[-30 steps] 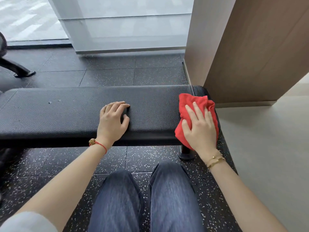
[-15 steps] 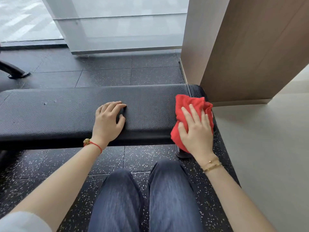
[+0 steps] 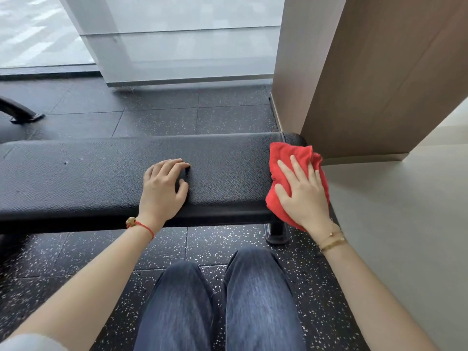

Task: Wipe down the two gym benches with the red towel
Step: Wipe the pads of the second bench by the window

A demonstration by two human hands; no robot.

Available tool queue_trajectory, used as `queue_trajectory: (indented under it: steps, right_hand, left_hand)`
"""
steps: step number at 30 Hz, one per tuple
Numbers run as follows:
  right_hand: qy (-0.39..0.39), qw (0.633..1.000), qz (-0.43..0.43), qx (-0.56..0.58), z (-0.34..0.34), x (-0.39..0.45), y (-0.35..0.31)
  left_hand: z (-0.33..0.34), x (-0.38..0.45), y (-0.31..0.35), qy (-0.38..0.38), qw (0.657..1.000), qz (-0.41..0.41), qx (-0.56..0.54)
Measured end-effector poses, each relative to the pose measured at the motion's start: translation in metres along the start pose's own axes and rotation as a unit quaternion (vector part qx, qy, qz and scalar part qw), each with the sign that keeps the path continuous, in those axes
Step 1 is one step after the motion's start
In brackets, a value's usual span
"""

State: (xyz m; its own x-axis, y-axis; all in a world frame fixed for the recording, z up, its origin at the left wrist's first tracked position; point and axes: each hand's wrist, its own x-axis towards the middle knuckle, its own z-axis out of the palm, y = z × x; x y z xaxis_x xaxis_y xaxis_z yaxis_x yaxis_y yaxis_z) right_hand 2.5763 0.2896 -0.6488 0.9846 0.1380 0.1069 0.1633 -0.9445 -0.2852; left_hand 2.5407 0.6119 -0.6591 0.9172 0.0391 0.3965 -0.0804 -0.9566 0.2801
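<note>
The right hand (image 3: 302, 191) pressed the towel (image 3: 283, 160) flat-fingered on the bench (image 3: 101, 178) end at three o'clock, the left hand (image 3: 162, 188) resting loosely curled and empty; most wiping seemingly remained.

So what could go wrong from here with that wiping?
The red towel sits at the very end of the bench, part hanging over the edge, so the flat right hand might push it off. The left hand covers a patch that could go unwiped. Small specks farther left could be missed.

right hand (image 3: 302, 192) spread flatter, red towel (image 3: 286, 158) bunched differently
</note>
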Motion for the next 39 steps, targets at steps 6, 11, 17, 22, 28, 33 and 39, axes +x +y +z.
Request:
queue_trajectory:
  steps: [6,11,17,22,28,33,39]
  right_hand:
    - [-0.058,0.998,0.009,-0.001,-0.006,0.061,-0.001]
    - [-0.058,0.998,-0.007,-0.02,-0.003,0.096,-0.014]
    - [0.004,0.995,-0.053,-0.087,0.003,0.091,-0.01]
    - [-0.056,0.997,-0.041,-0.015,0.002,0.11,-0.002]
    - [-0.092,0.996,-0.014,-0.015,-0.006,0.116,-0.013]
    - [-0.046,0.995,-0.087,-0.016,0.0,0.053,-0.002]
    - [-0.073,0.995,-0.07,-0.007,0.0,0.088,-0.004]
  left_hand:
    - [-0.001,0.001,0.001,-0.003,1.0,-0.003,0.003]
    - [-0.003,0.001,0.002,-0.004,1.0,-0.007,-0.001]
    - [-0.004,0.0,0.003,-0.003,1.0,-0.004,-0.002]
    - [-0.001,0.0,0.003,-0.007,1.0,-0.006,0.002]
    - [-0.004,0.0,0.004,-0.016,1.0,-0.009,-0.001]
    - [-0.004,0.001,0.002,-0.018,1.0,-0.006,-0.002]
    - [-0.005,0.001,0.005,-0.017,1.0,-0.013,-0.013]
